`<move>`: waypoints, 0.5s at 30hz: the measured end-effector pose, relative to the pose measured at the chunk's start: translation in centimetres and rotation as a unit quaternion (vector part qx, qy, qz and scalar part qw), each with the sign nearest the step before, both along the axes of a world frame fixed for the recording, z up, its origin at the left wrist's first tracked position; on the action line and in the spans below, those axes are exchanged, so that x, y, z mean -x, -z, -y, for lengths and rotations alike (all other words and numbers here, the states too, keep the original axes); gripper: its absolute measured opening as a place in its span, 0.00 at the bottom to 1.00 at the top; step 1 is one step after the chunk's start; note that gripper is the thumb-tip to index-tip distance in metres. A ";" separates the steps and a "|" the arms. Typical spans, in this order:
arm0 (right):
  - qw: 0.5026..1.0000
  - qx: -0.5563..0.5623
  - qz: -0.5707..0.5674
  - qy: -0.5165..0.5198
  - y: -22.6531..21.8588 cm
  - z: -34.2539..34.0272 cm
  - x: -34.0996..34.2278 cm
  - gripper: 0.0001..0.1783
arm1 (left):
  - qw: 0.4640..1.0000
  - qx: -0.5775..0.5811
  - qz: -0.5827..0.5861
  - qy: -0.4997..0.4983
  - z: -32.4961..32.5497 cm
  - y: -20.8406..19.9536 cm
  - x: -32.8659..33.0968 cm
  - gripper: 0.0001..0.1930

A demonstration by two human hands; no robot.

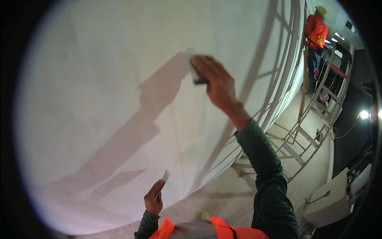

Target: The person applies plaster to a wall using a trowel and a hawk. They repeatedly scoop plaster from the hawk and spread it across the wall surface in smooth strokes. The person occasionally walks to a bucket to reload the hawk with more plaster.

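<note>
Your right hand [215, 83] is raised, its fingers laid close together over a flat, pale-grey plastering blade with a dark lower end [195, 71], gripping it against the palm side; blur hides where your thumb sits. This blade lies just left of that hand, its long axis slanting from upper left to lower right, and its upper-left edge seems to meet the broad, smooth white wall [107, 51].

Your left hand [154, 201], well below and to the left of the right one, pinches a small, pale, flat-bladed scraper [165, 176] between thumb and fingers. The scraper points up and slightly right from your left hand, roughly toward your right hand. The right hand is the nearer to the plastering blade's contact edge; as I judge it, that edge's angle to the wall is the relation that matters most.
</note>
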State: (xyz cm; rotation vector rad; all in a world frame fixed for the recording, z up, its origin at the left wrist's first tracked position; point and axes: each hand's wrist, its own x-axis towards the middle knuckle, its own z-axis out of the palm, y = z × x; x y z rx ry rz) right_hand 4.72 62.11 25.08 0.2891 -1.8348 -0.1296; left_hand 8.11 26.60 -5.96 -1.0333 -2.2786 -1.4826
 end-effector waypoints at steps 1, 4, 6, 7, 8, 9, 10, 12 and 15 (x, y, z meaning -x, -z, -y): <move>1.000 -0.018 0.019 0.013 1.4 1.2 -0.5 0.31 | 1.000 -0.004 0.004 -0.012 0.2 0.0 -0.1 0.27; 0.984 -0.052 0.162 0.043 4.6 2.8 -2.0 0.31 | 0.999 -0.021 0.015 -0.046 0.8 0.3 -0.3 0.22; 0.991 -0.035 0.126 0.002 4.3 2.0 -2.2 0.32 | 0.998 -0.027 0.011 -0.058 1.0 0.5 -0.1 0.20; 0.997 -0.018 0.078 -0.017 3.1 1.0 -1.9 0.33 | 0.998 -0.024 0.003 -0.059 1.0 0.5 0.0 0.19; 0.998 0.013 0.052 -0.020 1.1 -0.1 -1.4 0.34 | 0.998 -0.019 0.001 -0.064 1.0 0.5 0.1 0.19; 1.000 -0.003 0.029 -0.012 -1.1 -1.3 -1.1 0.34 | 0.998 -0.024 -0.008 -0.058 0.8 0.5 0.3 0.19; 1.000 -0.014 0.009 0.005 -3.0 -2.3 -0.8 0.34 | 0.998 -0.024 0.001 -0.053 0.7 0.4 0.3 0.21; 0.998 -0.059 0.031 0.005 -4.5 -2.9 -0.4 0.34 | 0.998 -0.024 0.024 -0.049 0.4 0.4 0.5 0.25; 0.995 -0.087 0.047 0.024 -3.0 -2.4 -0.4 0.34 | 0.996 -0.025 0.039 -0.071 0.1 0.7 0.2 0.25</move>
